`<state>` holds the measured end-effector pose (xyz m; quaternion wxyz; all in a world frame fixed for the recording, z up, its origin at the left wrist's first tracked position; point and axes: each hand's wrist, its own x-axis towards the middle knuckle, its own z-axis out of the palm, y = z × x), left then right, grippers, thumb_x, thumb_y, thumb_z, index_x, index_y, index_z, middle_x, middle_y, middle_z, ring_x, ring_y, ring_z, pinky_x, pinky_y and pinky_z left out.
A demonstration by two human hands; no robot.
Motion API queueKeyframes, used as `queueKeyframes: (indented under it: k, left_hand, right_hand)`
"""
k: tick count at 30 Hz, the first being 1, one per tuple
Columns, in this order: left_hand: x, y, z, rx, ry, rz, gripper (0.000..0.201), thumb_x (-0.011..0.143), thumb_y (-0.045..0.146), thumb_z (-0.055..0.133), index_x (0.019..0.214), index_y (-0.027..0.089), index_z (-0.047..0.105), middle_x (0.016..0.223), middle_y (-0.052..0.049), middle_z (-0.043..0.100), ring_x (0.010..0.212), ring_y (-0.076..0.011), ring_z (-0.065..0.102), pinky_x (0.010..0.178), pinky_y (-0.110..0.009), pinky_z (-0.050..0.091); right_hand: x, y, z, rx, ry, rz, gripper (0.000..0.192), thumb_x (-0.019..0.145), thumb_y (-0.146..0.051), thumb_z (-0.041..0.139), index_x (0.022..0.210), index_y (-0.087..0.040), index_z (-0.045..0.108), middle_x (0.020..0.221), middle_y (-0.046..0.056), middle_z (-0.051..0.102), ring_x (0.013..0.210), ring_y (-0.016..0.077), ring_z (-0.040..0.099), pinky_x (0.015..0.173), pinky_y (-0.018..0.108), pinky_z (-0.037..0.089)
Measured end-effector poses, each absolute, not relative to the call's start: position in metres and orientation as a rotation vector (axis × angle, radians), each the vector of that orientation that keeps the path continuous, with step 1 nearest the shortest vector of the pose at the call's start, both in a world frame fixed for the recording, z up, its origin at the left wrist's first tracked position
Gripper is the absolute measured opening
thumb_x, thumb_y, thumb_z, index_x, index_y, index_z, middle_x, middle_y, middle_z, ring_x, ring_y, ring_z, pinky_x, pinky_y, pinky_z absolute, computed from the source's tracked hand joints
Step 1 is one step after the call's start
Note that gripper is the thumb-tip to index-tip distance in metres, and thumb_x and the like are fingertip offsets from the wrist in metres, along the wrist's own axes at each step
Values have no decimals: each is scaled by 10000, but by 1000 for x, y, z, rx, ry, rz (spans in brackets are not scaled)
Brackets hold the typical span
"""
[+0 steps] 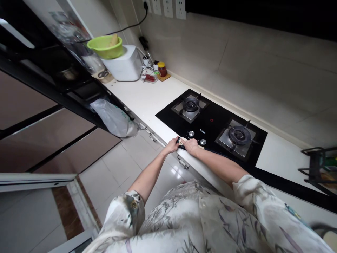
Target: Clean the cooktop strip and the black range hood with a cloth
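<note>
While both hands meet at the hob's (210,123) front edge, mid-frame, the right hand (191,146) presses flat on a tan cloth (185,142); the left hand (172,144) curls beside it, touching. Upper left, a green bowl (104,47) holds something pale, and a yellow-lidded jar (162,69) holds red contents.

Both arms extended forward, bare below short sleeves. Left hand (172,144) and right hand (191,145) close together, palms down, fingers curled.
</note>
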<state>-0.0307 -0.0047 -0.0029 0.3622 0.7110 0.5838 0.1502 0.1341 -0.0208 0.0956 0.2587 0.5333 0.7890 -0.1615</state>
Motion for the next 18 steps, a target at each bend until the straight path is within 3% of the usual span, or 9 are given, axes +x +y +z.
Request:
queueKeyframes:
  k: [6, 13, 15, 18]
  left_hand:
    - [-23, -5, -2, 1800, 1566, 383, 634, 898, 109, 552, 1527, 51, 505, 1410, -219, 633, 1313, -302, 616, 1170, -391, 450]
    - [-22, -4, -1, 1768, 1577, 385, 639, 908, 112, 571, 1542, 88, 502, 1382, -210, 650, 1269, -295, 646, 1137, -383, 480]
    - [-24, -3, -1, 1760, 1569, 384, 639, 903, 120, 576, 1537, 98, 511, 1373, -199, 658, 1263, -287, 647, 1137, -378, 481]
    - [-26, -2, -2, 1753, 1559, 384, 629, 892, 129, 582, 1519, 116, 533, 1368, -176, 669, 1275, -284, 637, 1149, -386, 474]
  right_hand:
    - [141, -25, 100, 1435, 2191, -437, 682, 1029, -145, 394, 1683, -284, 260, 1262, 167, 717, 1201, 285, 700, 954, 415, 548]
    - [179, -44, 101, 1537, 2198, -420, 445, 997, -166, 461, 1411, -111, 613, 1272, 231, 694, 1233, 300, 675, 1033, 397, 497]
    - [181, -46, 99, 1530, 2196, -451, 482, 983, -180, 504, 1457, -143, 586, 1284, 224, 691, 1253, 304, 665, 1043, 404, 493]
    - [171, -39, 94, 1489, 2191, -549, 722, 935, -169, 592, 1623, -267, 396, 1291, 174, 703, 1243, 286, 675, 1041, 406, 506]
